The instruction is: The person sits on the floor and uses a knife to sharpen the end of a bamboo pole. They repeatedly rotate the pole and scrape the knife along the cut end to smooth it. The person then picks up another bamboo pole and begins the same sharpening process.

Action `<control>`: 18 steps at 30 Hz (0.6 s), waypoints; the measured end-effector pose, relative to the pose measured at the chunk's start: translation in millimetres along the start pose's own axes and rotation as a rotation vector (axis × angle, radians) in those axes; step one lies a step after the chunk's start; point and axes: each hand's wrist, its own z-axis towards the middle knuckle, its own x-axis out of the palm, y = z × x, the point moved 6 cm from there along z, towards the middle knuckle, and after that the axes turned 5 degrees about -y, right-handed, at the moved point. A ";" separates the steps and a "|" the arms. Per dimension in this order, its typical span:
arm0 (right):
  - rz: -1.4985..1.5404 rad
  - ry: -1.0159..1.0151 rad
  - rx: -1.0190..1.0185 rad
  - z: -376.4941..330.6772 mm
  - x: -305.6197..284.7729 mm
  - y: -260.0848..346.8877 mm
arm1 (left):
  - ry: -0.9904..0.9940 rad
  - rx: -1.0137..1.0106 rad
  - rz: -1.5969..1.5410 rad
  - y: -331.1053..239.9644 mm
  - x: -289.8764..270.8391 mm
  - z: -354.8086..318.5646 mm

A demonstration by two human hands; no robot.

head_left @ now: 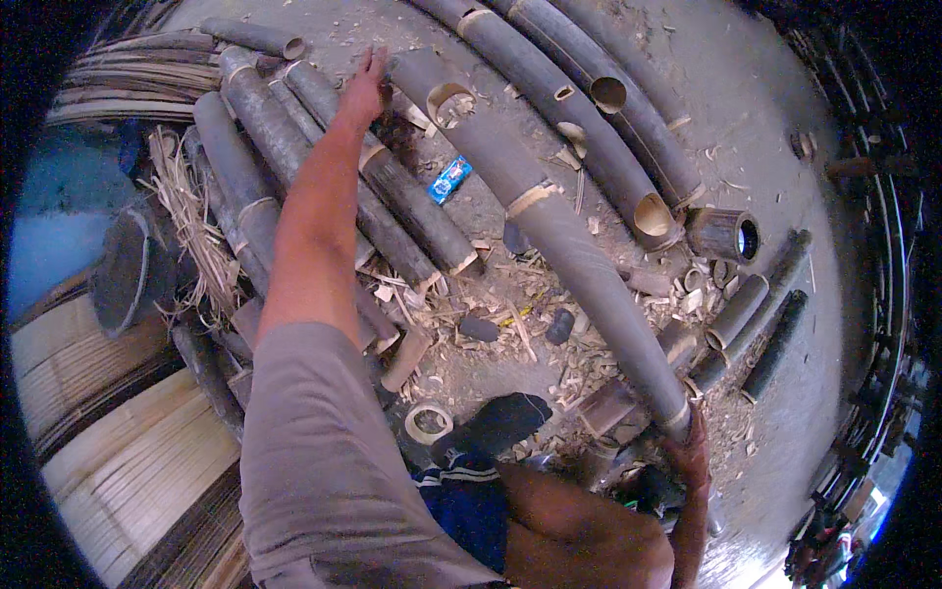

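Observation:
A long grey bamboo pole [559, 236] runs from the upper middle down to the lower right. My right hand [690, 454] grips its near end from below. My left hand [365, 86] is stretched far out on a straight arm and rests against the far end of the same pole, beside a round hole cut in its wall [449, 101]. Whether the fingers close round the pole is hidden.
More thick bamboo poles [265, 128] lie stacked at left and others [589, 118] at upper right. Short cut sections [723, 234], rings and shavings [510, 304] litter the concrete floor. A blue wrapper [449, 180] lies between poles. Woven bamboo mats [118, 461] are at lower left.

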 end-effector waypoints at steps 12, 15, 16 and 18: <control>-0.022 0.072 0.037 -4.1 0.2 14.6 | -0.204 0.029 0.265 17.5 5.2 -21.9; 0.016 0.111 -0.145 28.8 3.9 31.3 | -0.118 -0.031 0.202 76.2 -14.4 -34.6; 0.022 0.102 -0.032 17.1 2.1 17.0 | -0.015 -0.048 0.182 46.4 2.7 -33.0; 0.017 0.075 0.091 -7.7 -4.5 5.2 | 0.146 -0.026 0.174 -16.0 13.7 -30.3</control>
